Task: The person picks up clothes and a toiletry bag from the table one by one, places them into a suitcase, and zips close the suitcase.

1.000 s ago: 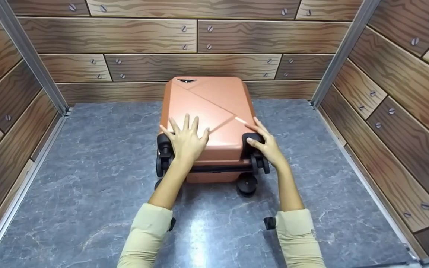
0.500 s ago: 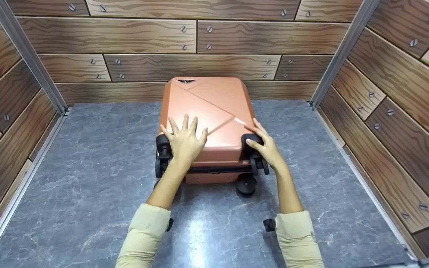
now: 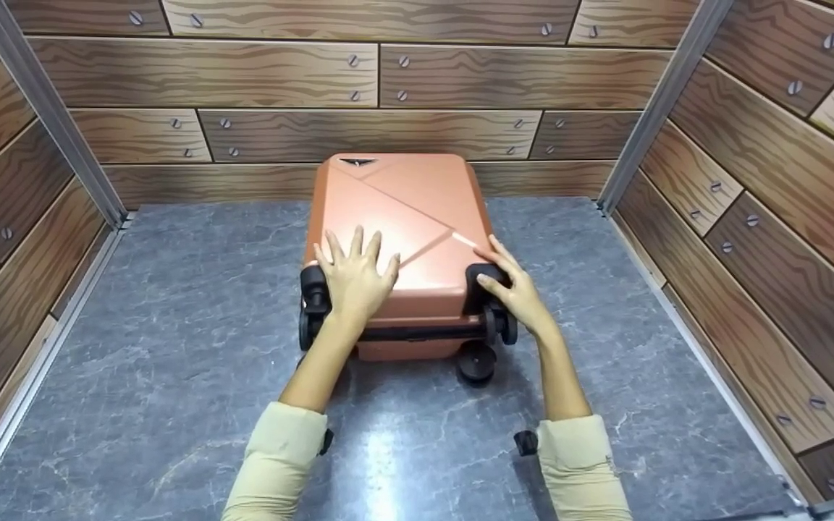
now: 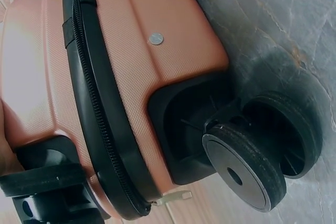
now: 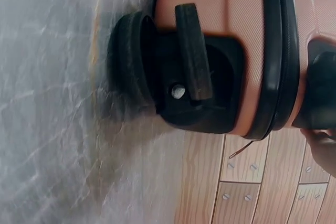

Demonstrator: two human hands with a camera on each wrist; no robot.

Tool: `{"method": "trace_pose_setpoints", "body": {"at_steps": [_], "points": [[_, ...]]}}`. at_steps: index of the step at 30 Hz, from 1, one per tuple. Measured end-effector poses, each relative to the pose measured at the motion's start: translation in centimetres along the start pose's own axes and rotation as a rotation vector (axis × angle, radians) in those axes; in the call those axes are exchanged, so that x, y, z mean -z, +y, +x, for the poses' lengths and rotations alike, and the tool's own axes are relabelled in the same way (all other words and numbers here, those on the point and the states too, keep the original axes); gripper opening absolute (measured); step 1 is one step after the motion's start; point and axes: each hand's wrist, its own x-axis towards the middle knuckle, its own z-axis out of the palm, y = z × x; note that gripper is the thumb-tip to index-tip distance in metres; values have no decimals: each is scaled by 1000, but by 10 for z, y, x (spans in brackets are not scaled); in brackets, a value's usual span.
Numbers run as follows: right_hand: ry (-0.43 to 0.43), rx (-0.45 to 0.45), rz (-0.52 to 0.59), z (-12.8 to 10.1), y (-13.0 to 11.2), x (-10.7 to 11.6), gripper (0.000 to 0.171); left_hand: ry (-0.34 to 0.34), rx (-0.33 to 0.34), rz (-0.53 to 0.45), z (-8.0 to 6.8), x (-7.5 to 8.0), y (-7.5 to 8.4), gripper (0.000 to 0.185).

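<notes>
A salmon-pink hard-shell suitcase (image 3: 406,210) lies flat on the floor, its wheeled end towards me. My left hand (image 3: 360,278) rests on its top near the left front corner, fingers spread and straight. At the opposite front corner, my right hand (image 3: 522,293) touches the black wheel housing (image 3: 486,282) with its thumb, its fingers lying along the shell's edge. Black caster wheels (image 4: 239,171) and a zipper (image 4: 100,114) with a metal puller (image 4: 174,198) show in the left wrist view. Another caster wheel (image 5: 193,51) appears in the right wrist view.
Grey marble-patterned floor (image 3: 171,347) surrounds the suitcase. Wood-plank-patterned walls (image 3: 243,72) stand behind and at both sides, with metal posts (image 3: 667,108) in the corners. The suitcase's far end lies close to the back wall.
The head view shifts slightly, so the scene sits a little lower and further left. Both hands keep their places on the suitcase, which stays where it was.
</notes>
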Motion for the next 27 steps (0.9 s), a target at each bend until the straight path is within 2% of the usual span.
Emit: {"method": "trace_pose_setpoints", "body": {"at_steps": [2,4,6,8,10,12,15,17,20,22,23,25,26,27], "points": [[37,7,43,0,12,2,36,-21,-4,-4,0,1,0,53],[120,-4,100,-1,27,4,33,-44,-7,-4,0,1,1,55],[217,-36,158,-3,44,6,31,-57,-14,-5,0,1,2,56],[276,-97,175,-8,58,8,32,-55,-32,0,0,1,2,58],[278,-161,161,-14,72,8,33,-37,-68,1,0,0,2,58],[233,-174,169,-20,86,9,34,-25,-115,1,-1,-1,1,58],[180,-119,198,-22,149,16,34,7,-220,-1,-1,-1,0,54],[180,-89,185,-21,212,24,32,26,-292,15,-2,-1,0,52],[191,-93,77,-15,316,38,31,25,-389,87,-3,0,5,54],[190,-77,7,-14,355,44,30,-15,-432,155,-4,0,11,59],[188,-70,-27,-13,359,45,30,-37,-450,181,-5,0,15,63],[201,-49,-104,-14,338,43,28,-82,-484,230,-6,0,23,72],[205,-53,-140,-14,312,40,27,-93,-500,239,-6,-1,26,77],[221,-52,-200,-15,276,35,23,-98,-514,245,-6,-2,29,81]]}}
